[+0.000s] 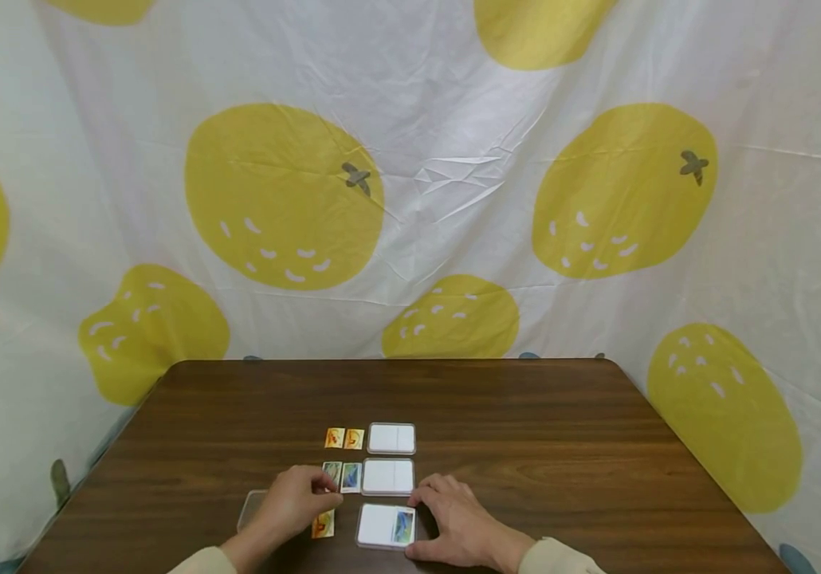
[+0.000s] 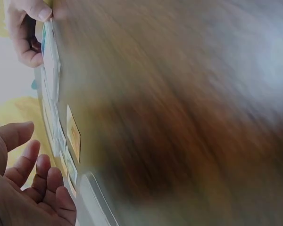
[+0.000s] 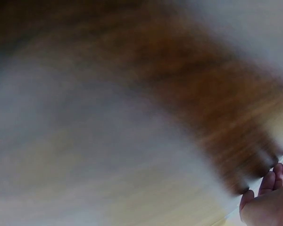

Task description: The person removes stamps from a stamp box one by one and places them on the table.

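Observation:
A clear flat case with a white insert (image 1: 378, 524) lies nearest on the table, a blue-green stamp-like picture (image 1: 403, 527) at its right side. My right hand (image 1: 459, 522) holds that case by its right edge, thumb at the near corner and a finger at the far one. My left hand (image 1: 296, 498) hovers over a small orange picture (image 1: 322, 524) left of the case. In the left wrist view, the left hand (image 2: 33, 183) has loosely bent fingers with nothing between them. Only part of the right hand (image 3: 269, 202) shows in the blurred right wrist view.
Two more white-insert cases, a middle one (image 1: 388, 477) and a far one (image 1: 392, 438), line up behind. Blue-green pictures (image 1: 351, 477) lie beside the middle case, orange pictures (image 1: 354, 439) beside the far one. Another clear case (image 1: 249, 507) is partly behind the left hand on the brown table (image 1: 561, 446).

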The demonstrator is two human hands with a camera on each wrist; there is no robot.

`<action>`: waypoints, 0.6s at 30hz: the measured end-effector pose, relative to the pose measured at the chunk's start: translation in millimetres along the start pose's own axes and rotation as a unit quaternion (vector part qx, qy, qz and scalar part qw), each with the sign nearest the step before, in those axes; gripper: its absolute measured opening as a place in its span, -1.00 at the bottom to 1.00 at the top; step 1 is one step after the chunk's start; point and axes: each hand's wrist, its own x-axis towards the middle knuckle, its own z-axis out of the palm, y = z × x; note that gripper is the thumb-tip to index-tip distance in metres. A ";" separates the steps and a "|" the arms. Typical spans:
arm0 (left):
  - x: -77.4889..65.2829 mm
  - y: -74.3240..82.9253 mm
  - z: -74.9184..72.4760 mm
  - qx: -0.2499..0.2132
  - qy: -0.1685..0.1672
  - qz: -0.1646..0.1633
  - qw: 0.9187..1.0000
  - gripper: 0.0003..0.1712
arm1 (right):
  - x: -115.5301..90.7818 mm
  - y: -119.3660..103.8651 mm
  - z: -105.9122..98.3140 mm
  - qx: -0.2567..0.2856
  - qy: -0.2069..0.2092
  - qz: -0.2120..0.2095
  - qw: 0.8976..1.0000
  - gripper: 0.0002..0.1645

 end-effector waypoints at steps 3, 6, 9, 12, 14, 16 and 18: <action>2.4 2.7 4.1 -0.019 -0.016 0.006 1.000 -0.90 | 0.1 -0.5 -0.5 0.002 -0.001 -0.001 1.000 -0.37; 4.4 5.4 9.8 -0.029 -0.020 0.016 0.999 -0.88 | 0.5 0.0 -0.2 0.001 0.000 -0.002 1.000 -0.37; 7.1 8.6 17.3 -0.026 -0.020 0.026 0.999 -0.88 | 1.1 1.0 0.6 -0.001 0.002 -0.001 1.000 -0.37; 10.5 12.8 24.7 -0.028 -0.024 0.029 0.999 -0.89 | 1.6 1.9 1.6 -0.001 0.003 0.001 1.000 -0.37; 12.8 15.8 29.1 -0.035 -0.032 0.034 0.998 -0.88 | 1.5 2.9 2.5 -0.001 0.004 0.001 1.000 -0.36; 14.9 18.5 33.3 -0.042 -0.038 0.044 0.997 -0.87 | 1.5 3.0 2.8 -0.001 0.005 0.003 1.000 -0.36; 16.6 20.7 37.1 -0.046 -0.043 0.059 0.996 -0.87 | 1.2 2.7 2.7 -0.002 0.007 0.001 1.000 -0.36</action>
